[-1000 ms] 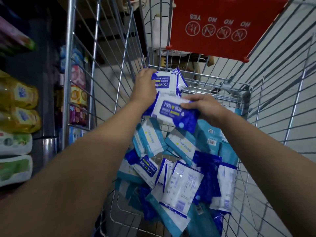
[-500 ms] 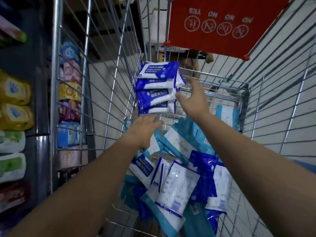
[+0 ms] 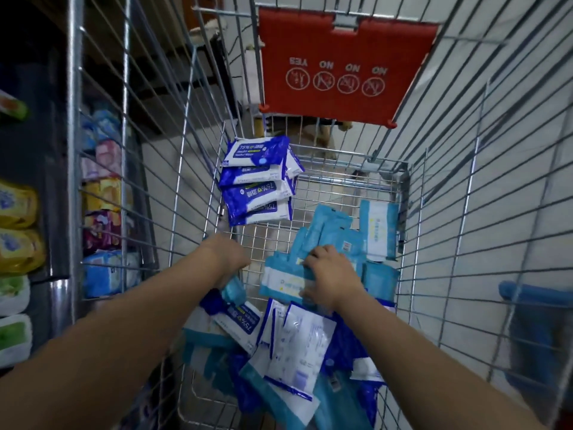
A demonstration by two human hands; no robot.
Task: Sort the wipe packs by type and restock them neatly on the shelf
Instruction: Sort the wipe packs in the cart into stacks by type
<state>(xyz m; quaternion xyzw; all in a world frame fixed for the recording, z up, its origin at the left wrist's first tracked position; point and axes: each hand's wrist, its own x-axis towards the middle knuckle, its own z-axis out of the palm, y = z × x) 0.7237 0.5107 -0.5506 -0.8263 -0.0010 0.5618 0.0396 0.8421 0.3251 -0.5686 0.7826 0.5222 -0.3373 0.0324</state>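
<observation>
Both my hands reach down into a wire shopping cart [image 3: 403, 193]. A stack of dark-blue 75% alcohol wipe packs [image 3: 257, 181] leans in the cart's far left corner. Light-blue wipe packs [image 3: 347, 234] lie at the far right of the cart floor. My left hand [image 3: 228, 259] grips a small light-blue pack [image 3: 234, 290] near the left wall. My right hand [image 3: 333, 274] rests with curled fingers on a light-blue and white pack [image 3: 282, 280]. A mixed heap of dark-blue, white and teal packs [image 3: 294, 346] fills the near part of the cart.
The red child-seat flap [image 3: 344, 72] hangs at the cart's far end. Store shelves [image 3: 102, 212] at the left hold colourful wipe packs and yellow and green packs [image 3: 15, 231]. A blue cart handle [image 3: 536, 296] is at the right. Pale tiled floor shows through the wires.
Both hands let go of the dark-blue stack in the far corner and drew back toward me. The left hand took a light-blue pack; the right came down on the light-blue packs.
</observation>
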